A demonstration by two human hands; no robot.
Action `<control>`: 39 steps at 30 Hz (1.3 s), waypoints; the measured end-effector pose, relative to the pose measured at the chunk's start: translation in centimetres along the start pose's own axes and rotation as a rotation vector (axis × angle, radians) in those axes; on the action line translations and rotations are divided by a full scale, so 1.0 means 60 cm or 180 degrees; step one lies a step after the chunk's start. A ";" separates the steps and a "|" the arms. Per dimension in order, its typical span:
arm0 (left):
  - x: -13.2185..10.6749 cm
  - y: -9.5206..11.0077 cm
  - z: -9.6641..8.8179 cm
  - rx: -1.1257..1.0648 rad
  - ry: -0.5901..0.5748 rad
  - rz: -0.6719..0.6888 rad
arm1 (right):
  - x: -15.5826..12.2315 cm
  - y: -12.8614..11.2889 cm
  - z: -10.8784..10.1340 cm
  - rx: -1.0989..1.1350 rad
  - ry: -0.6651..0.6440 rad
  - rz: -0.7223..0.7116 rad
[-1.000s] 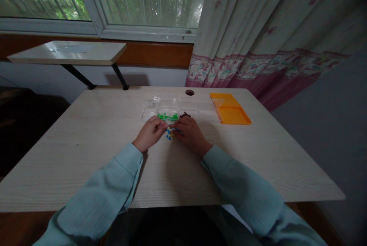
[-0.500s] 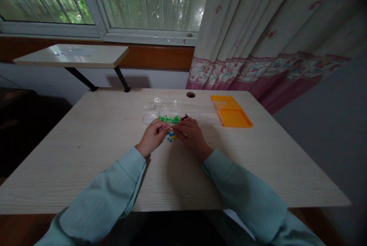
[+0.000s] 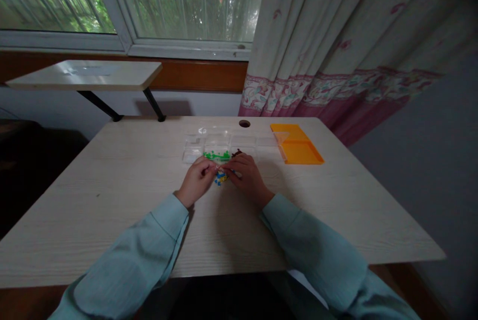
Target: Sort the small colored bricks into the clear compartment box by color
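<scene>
My left hand (image 3: 196, 178) and my right hand (image 3: 245, 173) meet over a small heap of blue and yellow beads (image 3: 220, 177) on the wooden table (image 3: 112, 185). Both hands have their fingers curled and pinched together above the heap; what the fingertips hold is too small to make out. Just beyond the hands lies a clear plastic compartment box (image 3: 194, 147), with green beads (image 3: 216, 155) in one front cell and dark brown beads (image 3: 236, 153) in the cell beside it.
An orange lid (image 3: 297, 148) lies at the right end of the clear box. A cable hole (image 3: 244, 123) is near the table's far edge. A small white side table (image 3: 85, 73) stands under the window; a curtain (image 3: 336, 46) hangs at the right.
Both hands stay pinched over the bead heap with only slight finger movement. The view has shifted a little.
</scene>
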State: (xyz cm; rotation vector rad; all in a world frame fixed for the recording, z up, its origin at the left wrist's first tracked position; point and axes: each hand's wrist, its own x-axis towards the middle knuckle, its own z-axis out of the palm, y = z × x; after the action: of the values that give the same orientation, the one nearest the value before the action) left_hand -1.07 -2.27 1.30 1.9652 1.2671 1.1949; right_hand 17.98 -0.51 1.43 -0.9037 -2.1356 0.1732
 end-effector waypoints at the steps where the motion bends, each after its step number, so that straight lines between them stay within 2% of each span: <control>1: 0.000 0.000 0.001 -0.0004 0.0010 0.0012 | 0.000 0.000 0.000 0.0013 0.0024 0.0012; 5: 0.000 0.000 0.006 -0.0088 0.0076 0.0066 | 0.005 0.007 -0.011 0.0031 0.0012 -0.0057; 8: 0.000 0.001 0.007 -0.0118 0.0148 0.0016 | 0.011 0.033 -0.040 -0.0273 -0.0023 -0.0067; 13: -0.001 -0.001 0.006 -0.0010 0.0232 -0.0088 | -0.002 0.112 -0.108 -0.1251 0.0307 0.0604; 16: -0.002 -0.004 0.007 0.0025 0.0191 0.0001 | -0.019 0.146 -0.129 -0.1586 0.0141 0.0958; 18: -0.003 -0.005 0.007 0.0027 0.0150 0.0067 | -0.027 0.156 -0.132 -0.1643 -0.0001 0.1086; 26: -0.004 -0.006 0.004 0.0071 0.0140 0.0216 | -0.026 0.149 -0.132 -0.1859 -0.0384 0.1461; 28: -0.004 -0.008 0.004 0.0097 0.0138 0.0230 | -0.026 0.149 -0.135 -0.1868 -0.0295 0.1453; 32: -0.004 -0.012 0.003 0.0182 0.0100 0.0286 | -0.023 0.145 -0.133 -0.1628 0.0144 0.1340; 34: -0.004 -0.013 -0.003 0.0379 -0.0038 0.0381 | -0.022 0.139 -0.127 -0.1446 0.0314 0.1206; 36: -0.003 -0.012 -0.011 0.0719 -0.0342 0.0565 | -0.021 0.129 -0.119 -0.1295 0.0401 0.1014; 39: -0.001 -0.008 -0.024 0.1206 -0.0775 0.0781 | -0.020 0.110 -0.104 -0.1132 0.0338 0.0759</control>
State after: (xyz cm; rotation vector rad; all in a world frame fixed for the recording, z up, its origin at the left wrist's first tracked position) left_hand -2.56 -2.21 1.62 2.5142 1.2178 0.8268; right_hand 26.61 2.53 2.29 -1.3438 -1.9882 -0.1387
